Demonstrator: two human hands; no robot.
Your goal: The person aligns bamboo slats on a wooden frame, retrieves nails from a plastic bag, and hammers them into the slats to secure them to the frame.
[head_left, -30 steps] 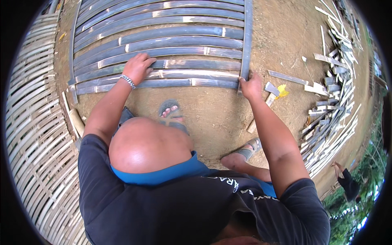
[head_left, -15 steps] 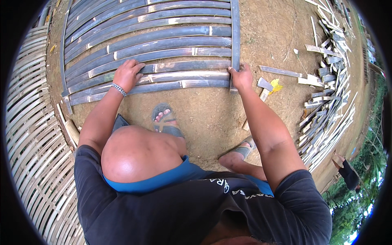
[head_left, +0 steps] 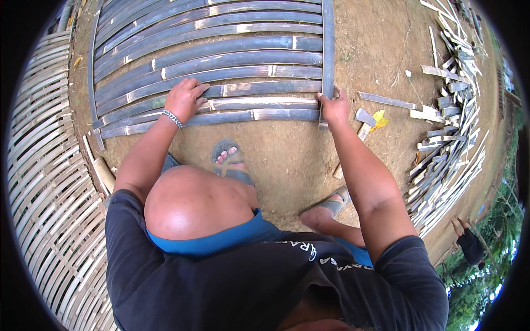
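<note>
Toward twelve o'clock, a dark bamboo slat panel lies on the bare earth, its long slats running crosswise between two side rails. At ten o'clock the left hand, with a chain bracelet at its wrist, rests partly open on the nearest slats, fingers loosely bent; whether it grips any of them cannot be told. Near two o'clock the right hand has the near end of the right side rail between its thumb and fingers, which are only slightly parted. Just beyond it, also at two, a wooden-handled hatchet lies beside a yellow leaf, with a loose bamboo strip above them. Split bamboo offcuts are heaped at three. A paler bamboo lattice fills nine o'clock; another person appears at four.
</note>
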